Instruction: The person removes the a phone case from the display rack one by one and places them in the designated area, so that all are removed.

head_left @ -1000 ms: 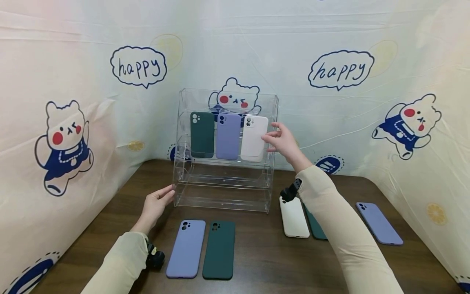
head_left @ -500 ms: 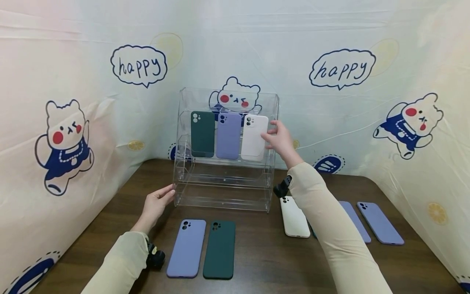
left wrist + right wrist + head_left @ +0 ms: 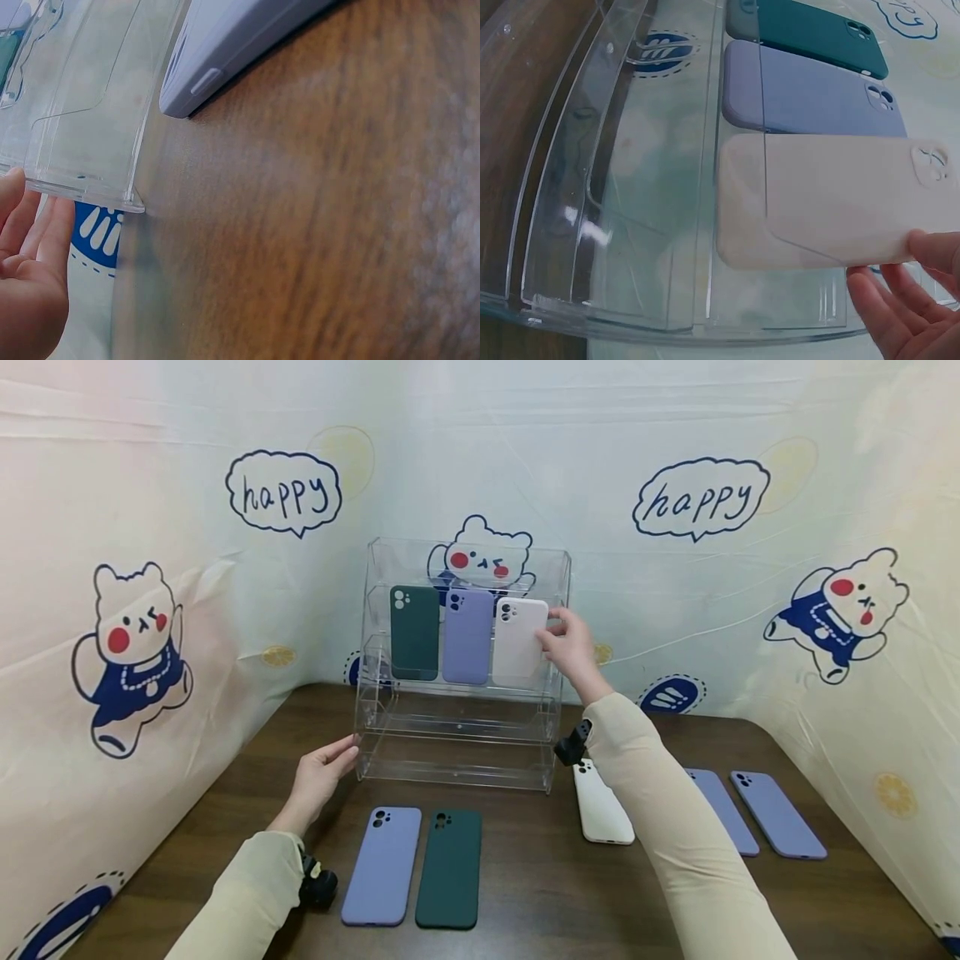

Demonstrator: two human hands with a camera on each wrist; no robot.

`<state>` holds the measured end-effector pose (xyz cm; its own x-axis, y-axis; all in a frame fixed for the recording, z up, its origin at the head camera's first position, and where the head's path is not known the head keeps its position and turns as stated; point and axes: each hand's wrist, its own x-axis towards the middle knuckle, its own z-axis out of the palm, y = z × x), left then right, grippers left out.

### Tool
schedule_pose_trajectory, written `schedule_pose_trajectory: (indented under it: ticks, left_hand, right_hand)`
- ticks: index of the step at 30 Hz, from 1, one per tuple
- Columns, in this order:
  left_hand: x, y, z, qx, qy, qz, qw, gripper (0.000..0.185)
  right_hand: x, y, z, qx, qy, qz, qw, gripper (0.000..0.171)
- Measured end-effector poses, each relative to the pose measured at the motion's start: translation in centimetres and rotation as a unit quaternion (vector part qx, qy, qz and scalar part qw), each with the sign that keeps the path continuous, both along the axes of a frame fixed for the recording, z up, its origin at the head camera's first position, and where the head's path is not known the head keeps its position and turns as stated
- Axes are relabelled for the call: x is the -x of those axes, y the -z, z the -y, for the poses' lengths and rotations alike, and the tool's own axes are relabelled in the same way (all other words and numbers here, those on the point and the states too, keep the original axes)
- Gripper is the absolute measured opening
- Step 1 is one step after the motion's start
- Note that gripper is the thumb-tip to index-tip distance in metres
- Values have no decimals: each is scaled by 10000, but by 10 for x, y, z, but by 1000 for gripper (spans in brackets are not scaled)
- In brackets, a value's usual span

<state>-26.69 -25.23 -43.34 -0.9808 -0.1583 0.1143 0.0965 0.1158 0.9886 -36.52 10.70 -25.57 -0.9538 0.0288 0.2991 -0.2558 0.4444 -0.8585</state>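
Note:
My right hand (image 3: pixel 573 647) pinches the right edge of a white phone case (image 3: pixel 517 639), thumb on its back face and fingers beneath, as the right wrist view shows. The case's lower end is behind the front lip of an upper tier of a clear acrylic display rack (image 3: pixel 457 777). Left of it, a lilac phone case (image 3: pixel 810 86) and a dark green phone case (image 3: pixel 817 34) stand upright in the same tier. My left hand (image 3: pixel 318 781) touches the rack's lower left side, its fingers (image 3: pixel 54 240) rather straight against the panel.
A lilac case (image 3: pixel 381 867) and a green case (image 3: pixel 447 870) lie in front of the rack. To the right lie a white case (image 3: pixel 600 810) and two lilac cases (image 3: pixel 777 816), partly covered by my right sleeve (image 3: pixel 667 810). A printed cloth (image 3: pixel 585 435) hangs behind.
The white case has tilted and dropped slightly at its top, lining up beside the lilac one. My right forearm has shifted a little left; my left hand keeps its place.

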Motion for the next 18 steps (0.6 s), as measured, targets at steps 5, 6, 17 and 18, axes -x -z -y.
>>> schedule_pose_trajectory:
  ticks: [5, 6, 17, 18]
  left_hand:
    - [0, 0, 0, 44, 15, -5, 10000, 42]
    - [0, 0, 0, 45, 21, -1, 10000, 42]
    - [0, -2, -1, 49, 23, 74, 10000, 42]
    - [0, -2, -1, 50, 35, 78, 10000, 42]
  right_hand:
    - [0, 0, -2, -84, -53, -135, 9999, 27]
    - [0, 0, -2, -90, -70, -166, 9998, 27]
    - [-16, -13, -6, 733, -355, -1203, 9894, 24]
    - [-18, -14, -7, 849, -390, -1269, 9875, 24]
